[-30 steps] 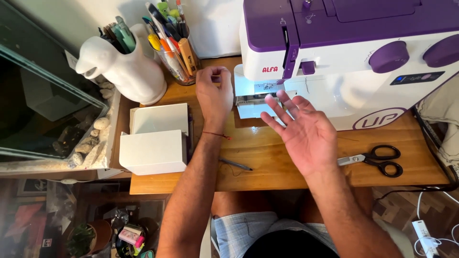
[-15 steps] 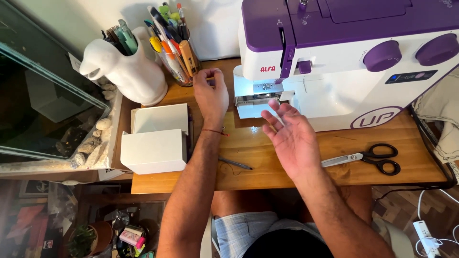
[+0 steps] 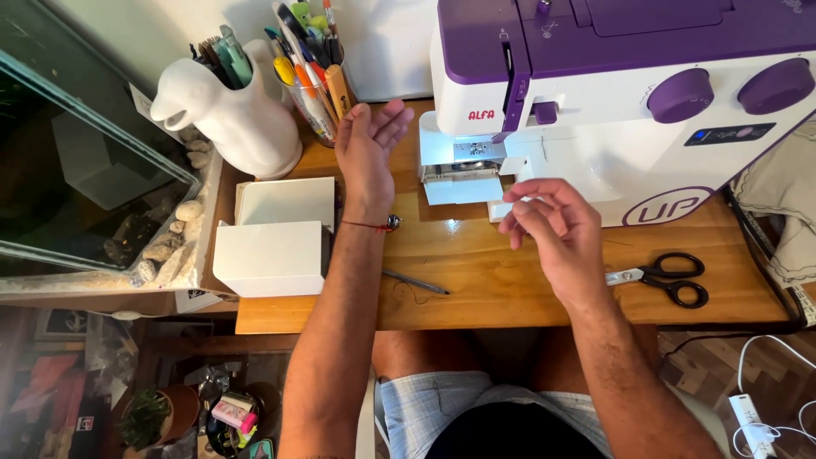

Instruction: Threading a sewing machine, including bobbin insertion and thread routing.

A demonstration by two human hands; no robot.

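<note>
Hovering open-fingered, left hand [image 3: 367, 153] beside the sewing machine [image 3: 595, 102]; right hand [image 3: 552, 225] with fingertips pinched, whether on thread unclear, near black scissors [image 3: 663, 276].

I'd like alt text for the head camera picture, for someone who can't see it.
A person's left hand is raised, open, and their right hand pinches its fingertips together before a white and purple sewing machine on a wooden table. Black scissors lie to the right, a white box to the left.

Sewing machine [image 3: 612, 110] top cut off
</note>
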